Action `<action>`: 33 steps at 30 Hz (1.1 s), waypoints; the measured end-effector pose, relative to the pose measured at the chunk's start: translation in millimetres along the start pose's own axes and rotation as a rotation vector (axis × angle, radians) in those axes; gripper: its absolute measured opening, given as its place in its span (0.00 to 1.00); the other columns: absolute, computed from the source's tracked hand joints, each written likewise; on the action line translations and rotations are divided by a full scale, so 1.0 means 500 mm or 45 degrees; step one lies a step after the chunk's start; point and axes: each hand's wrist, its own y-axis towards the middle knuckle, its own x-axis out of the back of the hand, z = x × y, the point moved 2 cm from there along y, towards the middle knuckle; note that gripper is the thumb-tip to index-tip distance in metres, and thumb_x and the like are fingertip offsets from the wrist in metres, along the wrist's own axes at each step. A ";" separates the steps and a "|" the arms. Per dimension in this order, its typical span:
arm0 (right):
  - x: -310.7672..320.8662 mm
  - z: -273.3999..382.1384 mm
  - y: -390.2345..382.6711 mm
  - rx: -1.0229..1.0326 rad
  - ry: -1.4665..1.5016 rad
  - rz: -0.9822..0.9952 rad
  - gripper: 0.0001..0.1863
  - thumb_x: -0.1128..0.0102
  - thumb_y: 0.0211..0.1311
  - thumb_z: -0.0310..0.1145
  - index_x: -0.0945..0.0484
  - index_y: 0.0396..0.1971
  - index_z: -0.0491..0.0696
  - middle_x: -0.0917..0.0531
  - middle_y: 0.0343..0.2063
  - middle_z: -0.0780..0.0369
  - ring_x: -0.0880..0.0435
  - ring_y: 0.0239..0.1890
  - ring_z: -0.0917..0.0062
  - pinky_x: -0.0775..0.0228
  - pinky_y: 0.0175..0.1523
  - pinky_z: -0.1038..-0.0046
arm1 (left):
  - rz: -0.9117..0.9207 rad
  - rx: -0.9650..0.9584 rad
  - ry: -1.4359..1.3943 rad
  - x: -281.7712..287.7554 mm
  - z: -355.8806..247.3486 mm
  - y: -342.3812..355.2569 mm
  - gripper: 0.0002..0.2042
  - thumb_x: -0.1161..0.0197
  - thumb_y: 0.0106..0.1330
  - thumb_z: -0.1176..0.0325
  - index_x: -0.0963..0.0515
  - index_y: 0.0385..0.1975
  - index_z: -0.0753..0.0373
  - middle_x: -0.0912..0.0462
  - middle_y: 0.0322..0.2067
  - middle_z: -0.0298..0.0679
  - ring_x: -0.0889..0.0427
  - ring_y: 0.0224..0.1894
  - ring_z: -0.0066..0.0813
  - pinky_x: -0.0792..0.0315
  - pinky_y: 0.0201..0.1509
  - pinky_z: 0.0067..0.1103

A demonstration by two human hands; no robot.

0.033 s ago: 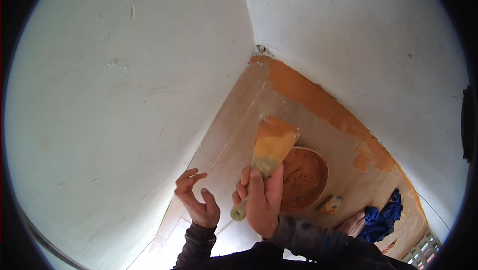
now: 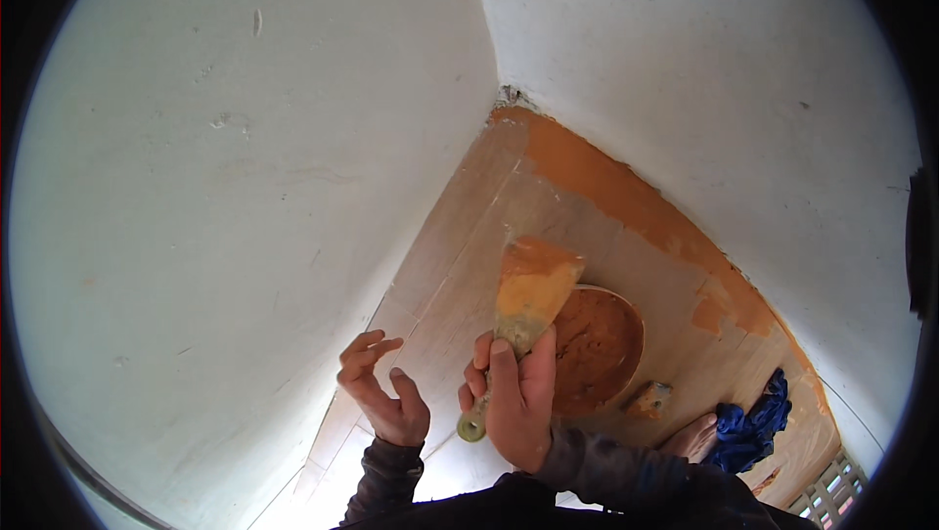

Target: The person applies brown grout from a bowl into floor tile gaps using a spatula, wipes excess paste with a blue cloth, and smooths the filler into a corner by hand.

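We grip a putty knife (image 2: pixel 540 286) in our right hand (image 2: pixel 518 408), its blade coated with orange paste and hiding part of a round tub (image 2: pixel 608 291) on the floor (image 2: pixel 469 271). Our left hand (image 2: pixel 386 398) hovers beside it, fingers bent. An orange strip (image 2: pixel 592 178) borders the right wall (image 2: pixel 704 90); blue cloth (image 2: pixel 748 435) lies beyond the tub.
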 end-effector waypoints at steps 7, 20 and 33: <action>0.057 0.025 0.004 -0.340 -0.423 0.372 0.16 0.59 0.75 0.25 0.43 0.59 0.45 0.30 0.32 0.66 0.34 0.23 0.89 0.34 0.22 0.82 | 0.284 -0.588 -0.251 -0.031 -0.029 0.069 0.19 0.47 0.64 0.77 0.41 0.54 0.63 0.31 0.61 0.61 0.22 0.56 0.46 0.27 0.61 0.41; 0.019 0.076 0.103 -0.043 0.111 -0.024 0.06 0.59 0.74 0.25 0.38 0.46 0.49 0.27 0.33 0.65 0.30 0.26 0.85 0.31 0.28 0.78 | 0.183 -0.269 -0.036 -0.071 0.035 0.004 0.24 0.58 0.81 0.59 0.49 0.69 0.65 0.38 0.68 0.63 0.23 0.61 0.57 0.31 0.66 0.45; -0.073 -0.010 0.322 0.195 0.442 -0.255 0.03 0.59 0.71 0.24 0.41 0.38 0.47 0.26 0.32 0.64 0.32 0.27 0.82 0.32 0.33 0.74 | 0.122 -0.137 -0.073 -0.076 0.031 0.002 0.18 0.55 0.77 0.70 0.44 0.63 0.64 0.33 0.64 0.58 0.18 0.56 0.47 0.32 0.66 0.42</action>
